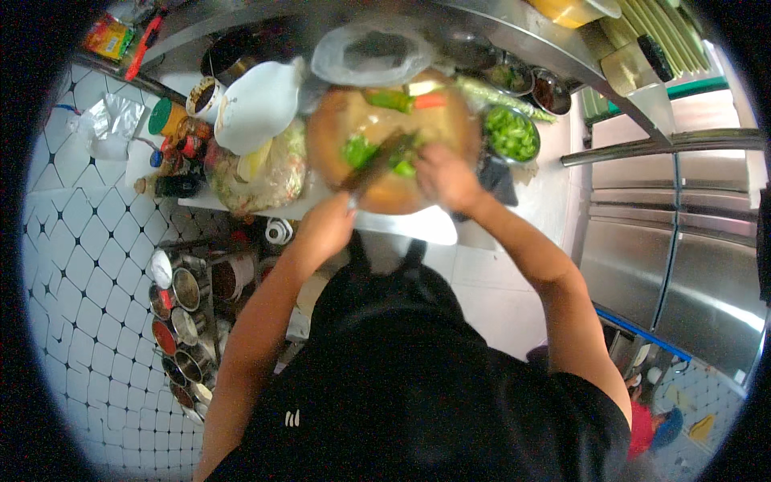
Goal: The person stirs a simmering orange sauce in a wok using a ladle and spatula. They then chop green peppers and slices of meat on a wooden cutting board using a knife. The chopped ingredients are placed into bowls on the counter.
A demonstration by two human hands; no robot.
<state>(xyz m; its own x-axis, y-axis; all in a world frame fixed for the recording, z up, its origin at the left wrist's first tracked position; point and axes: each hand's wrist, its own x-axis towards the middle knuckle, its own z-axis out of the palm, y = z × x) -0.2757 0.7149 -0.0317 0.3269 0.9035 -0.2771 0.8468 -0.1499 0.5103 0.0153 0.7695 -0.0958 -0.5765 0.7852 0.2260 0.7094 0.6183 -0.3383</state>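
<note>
A round wooden chopping board (328, 129) lies before me. My left hand (328, 224) grips the handle of a knife (376, 162), whose dark, blurred blade slants up and right across the board. Just right of the blade, my right hand (444, 175) has its fingers bent down at the board. Whether they pinch something is too blurred to tell. Cut green pepper pieces (359, 150) lie left of the blade, and more green bits (403, 167) show between blade and fingers. At the board's far side rest a whole green pepper (388, 100) and a red piece (430, 100).
A metal bowl of cut green peppers (512, 134) stands right of the board. To the left are a white dish (259, 108), a filled plastic bag (271, 175) and several jars (190, 135). A metal shelf edge (530, 39) runs overhead. Another person (643, 425) is at lower right.
</note>
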